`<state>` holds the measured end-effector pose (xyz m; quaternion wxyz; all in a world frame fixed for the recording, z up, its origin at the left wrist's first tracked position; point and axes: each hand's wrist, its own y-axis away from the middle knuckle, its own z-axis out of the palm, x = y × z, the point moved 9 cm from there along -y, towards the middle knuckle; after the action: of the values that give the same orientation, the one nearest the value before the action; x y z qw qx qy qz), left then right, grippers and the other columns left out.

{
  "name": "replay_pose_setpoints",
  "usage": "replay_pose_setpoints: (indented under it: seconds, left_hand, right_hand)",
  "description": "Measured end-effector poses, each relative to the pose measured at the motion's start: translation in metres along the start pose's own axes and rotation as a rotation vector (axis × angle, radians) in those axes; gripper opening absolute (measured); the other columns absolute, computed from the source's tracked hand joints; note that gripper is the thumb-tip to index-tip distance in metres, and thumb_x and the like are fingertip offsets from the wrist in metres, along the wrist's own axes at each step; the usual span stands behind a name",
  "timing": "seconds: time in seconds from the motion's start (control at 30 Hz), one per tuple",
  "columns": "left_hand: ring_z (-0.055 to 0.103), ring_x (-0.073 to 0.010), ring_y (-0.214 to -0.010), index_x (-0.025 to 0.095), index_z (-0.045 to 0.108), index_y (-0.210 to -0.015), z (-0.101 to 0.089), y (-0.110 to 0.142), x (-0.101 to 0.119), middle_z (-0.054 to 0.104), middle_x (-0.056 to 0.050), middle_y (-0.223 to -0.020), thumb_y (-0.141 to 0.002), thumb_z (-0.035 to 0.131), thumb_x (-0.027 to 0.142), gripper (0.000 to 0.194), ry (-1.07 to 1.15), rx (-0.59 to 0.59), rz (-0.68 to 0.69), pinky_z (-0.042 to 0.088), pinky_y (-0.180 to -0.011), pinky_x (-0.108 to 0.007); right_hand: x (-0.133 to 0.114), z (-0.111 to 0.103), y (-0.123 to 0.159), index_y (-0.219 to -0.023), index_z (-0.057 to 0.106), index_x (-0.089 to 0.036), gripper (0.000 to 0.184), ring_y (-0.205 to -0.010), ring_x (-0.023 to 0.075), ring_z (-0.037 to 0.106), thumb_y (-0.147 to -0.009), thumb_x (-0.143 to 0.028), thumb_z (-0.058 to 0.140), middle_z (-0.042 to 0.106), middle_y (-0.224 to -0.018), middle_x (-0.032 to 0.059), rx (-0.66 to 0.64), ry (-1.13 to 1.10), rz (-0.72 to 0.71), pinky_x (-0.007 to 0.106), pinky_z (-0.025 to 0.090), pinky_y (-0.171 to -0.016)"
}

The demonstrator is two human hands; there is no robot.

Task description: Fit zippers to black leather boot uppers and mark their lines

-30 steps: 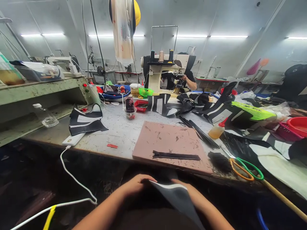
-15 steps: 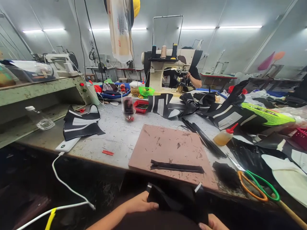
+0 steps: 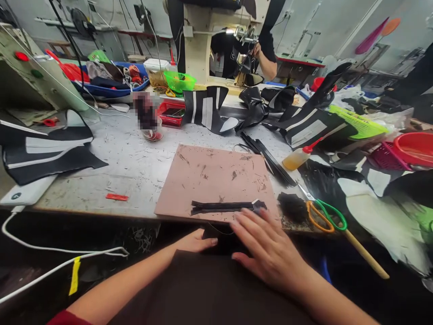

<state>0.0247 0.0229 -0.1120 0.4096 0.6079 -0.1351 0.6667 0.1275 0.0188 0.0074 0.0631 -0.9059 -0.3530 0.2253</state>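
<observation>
My left hand [image 3: 196,240] is closed on the edge of a black leather-like piece [image 3: 210,231], below the front edge of a pinkish board [image 3: 216,174]. Much of that piece is lost in the dark and behind my hands. My right hand [image 3: 265,246] is spread palm down at the board's front edge, fingers stretched out. Its fingertips are close to the right end of a black zipper [image 3: 219,206] lying across the board. A small pale-edged bit [image 3: 256,203] shows just beyond them; whether the fingers touch it I cannot tell.
Scissors [image 3: 320,214] with orange and green handles lie right of the board, near a glue bottle [image 3: 297,158] and black strips [image 3: 270,160]. Black cut pieces [image 3: 206,108] with white strips stand behind. A power bank [image 3: 29,192] is at left. A person's hand [image 3: 259,49] works at the sewing machine.
My right hand has risen from the lower edge to the board's front and spread its fingers. My left hand still grips the black piece. The view has tilted down and moved closer.
</observation>
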Motion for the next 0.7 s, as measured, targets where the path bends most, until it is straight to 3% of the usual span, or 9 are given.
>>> replay_pose_setpoints:
  seconds: [0.1,0.17,0.23,0.3,0.33,0.4,0.47,0.57,0.7]
  left_hand:
    - [0.051,-0.0238,-0.103,0.015,0.058,-0.109,0.0,0.011,-0.001,0.062,-0.007,-0.103,-0.073,0.048,0.064,0.062,-0.028,-0.043,0.012,0.036,-0.093,-0.037]
    - [0.055,-0.0228,-0.099,0.014,0.057,-0.111,-0.01,0.022,-0.005,0.063,-0.009,-0.102,-0.082,0.032,0.061,0.061,-0.09,0.005,0.037,0.042,-0.088,-0.037]
    - [0.058,-0.0203,-0.095,0.014,0.051,-0.116,-0.03,0.036,0.002,0.061,-0.011,-0.106,-0.089,0.024,0.049,0.052,-0.268,0.175,0.178,0.046,-0.083,-0.035]
    - [0.059,-0.018,-0.092,0.016,0.048,-0.117,-0.042,0.055,0.026,0.059,-0.013,-0.112,-0.091,0.03,0.031,0.036,-0.612,0.386,0.441,0.049,-0.078,-0.033]
    - [0.059,-0.0172,-0.09,0.017,0.049,-0.115,-0.039,0.064,0.039,0.059,-0.013,-0.112,-0.089,0.035,0.024,0.03,-0.824,0.457,0.587,0.049,-0.075,-0.031]
    - [0.06,-0.0162,-0.081,0.016,0.054,-0.104,-0.019,0.075,0.057,0.063,-0.011,-0.104,-0.085,0.042,0.014,0.023,-1.203,0.481,0.85,0.05,-0.068,-0.029]
    - [0.06,-0.0157,-0.072,0.013,0.057,-0.094,-0.003,0.078,0.068,0.067,-0.009,-0.091,-0.082,0.046,0.011,0.016,-1.392,0.443,1.025,0.05,-0.061,-0.027]
    - [0.06,-0.0157,-0.07,0.011,0.057,-0.089,-0.004,0.073,0.084,0.067,-0.009,-0.084,-0.081,0.048,0.011,0.012,-1.449,0.516,1.08,0.048,-0.057,-0.026]
    - [0.06,-0.0138,-0.067,0.012,0.059,-0.087,-0.011,0.061,0.083,0.066,-0.009,-0.081,-0.082,0.044,0.009,0.016,-1.586,0.614,0.951,0.045,-0.058,-0.026]
  right_hand:
    - [0.002,0.048,-0.029,-0.1,0.06,-0.016,0.03,-0.086,0.0252,0.059,-0.087,-0.033,0.038,0.065,-0.088,0.011,-0.524,-0.017,0.04,0.043,0.042,-0.084]
    - [0.014,0.068,-0.036,-0.092,0.059,-0.016,0.031,-0.076,0.0216,0.059,-0.089,-0.033,0.034,0.064,-0.082,0.0093,-0.729,-0.116,0.161,0.036,0.045,-0.072]
    - [0.019,0.083,-0.036,-0.092,0.057,-0.016,0.029,-0.078,0.0192,0.058,-0.09,-0.033,0.034,0.063,-0.088,0.0081,-0.841,-0.299,0.234,0.031,0.045,-0.07]
    - [0.017,0.093,-0.035,-0.093,0.055,-0.016,0.027,-0.082,0.0176,0.056,-0.09,-0.033,0.034,0.061,-0.093,0.0066,-0.898,-0.464,0.263,0.029,0.044,-0.072]
    - [0.016,0.097,-0.034,-0.092,0.054,-0.017,0.027,-0.082,0.0169,0.056,-0.09,-0.034,0.034,0.061,-0.093,0.0058,-0.918,-0.51,0.273,0.028,0.044,-0.073]
    - [0.013,0.1,-0.034,-0.088,0.054,-0.017,0.028,-0.08,0.0159,0.055,-0.09,-0.035,0.033,0.06,-0.088,0.0042,-0.958,-0.526,0.264,0.027,0.043,-0.071]
    - [0.014,0.097,-0.04,-0.086,0.055,-0.018,0.03,-0.077,0.0165,0.055,-0.09,-0.037,0.033,0.06,-0.085,0.0043,-0.948,-0.429,0.23,0.027,0.042,-0.068]
    - [0.022,0.085,-0.062,-0.087,0.057,-0.016,0.029,-0.076,0.0184,0.056,-0.089,-0.037,0.036,0.061,-0.085,0.007,-0.83,-0.198,0.153,0.027,0.039,-0.066]
    - [0.032,0.083,-0.079,-0.085,0.058,-0.016,0.025,-0.073,0.0159,0.055,-0.089,-0.031,0.039,0.059,-0.082,0.0059,-0.754,-0.094,0.084,0.024,0.038,-0.064]
